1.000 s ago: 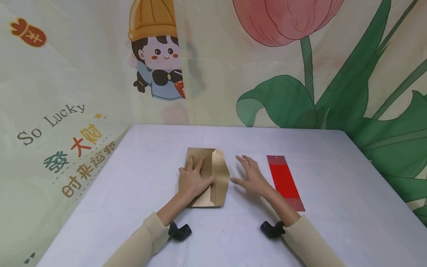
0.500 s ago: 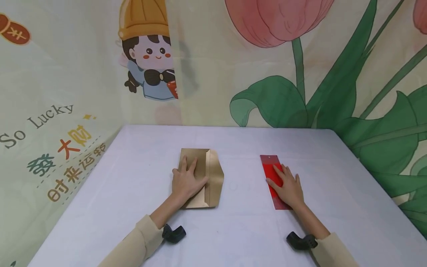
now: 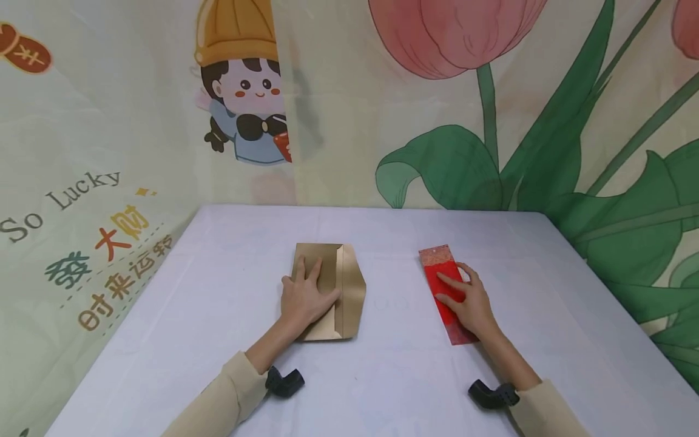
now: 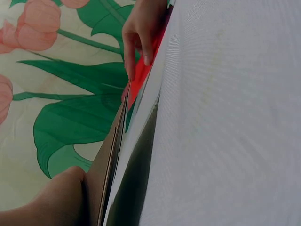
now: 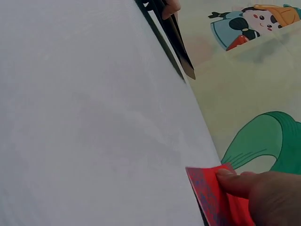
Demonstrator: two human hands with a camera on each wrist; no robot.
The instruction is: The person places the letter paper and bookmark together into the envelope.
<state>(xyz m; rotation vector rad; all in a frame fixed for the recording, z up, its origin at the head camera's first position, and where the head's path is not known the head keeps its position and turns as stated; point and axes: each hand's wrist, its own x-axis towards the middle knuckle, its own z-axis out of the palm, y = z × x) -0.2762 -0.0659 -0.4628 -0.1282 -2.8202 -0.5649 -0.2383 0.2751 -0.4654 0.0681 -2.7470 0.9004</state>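
A gold paper envelope (image 3: 352, 285) lies left of the middle of the table in the head view, its angled flap spread out to the right. My left hand (image 3: 307, 300) rests on it with spread, straight fingers. Farther right, my right hand (image 3: 474, 306) pinches a long red card strip (image 3: 446, 279) with speckled bands at both ends. The strip's far end is raised toward the camera. In the right wrist view, the thumb (image 5: 233, 181) presses on the strip's red face and its near edge (image 5: 202, 188) stands off the white surface.
Both items are on a white-covered table (image 3: 393, 376). A black wrist camera (image 3: 285, 383) sits at the left cuff and another black camera (image 3: 493, 396) at the right. Behind the table hangs a printed cloth (image 3: 344, 121) with tulips and a cartoon figure.
My right hand has moved right from beside the envelope onto the red card strip and grips it, lifting its far end. My left hand stays on the envelope. The head view has shifted slightly.
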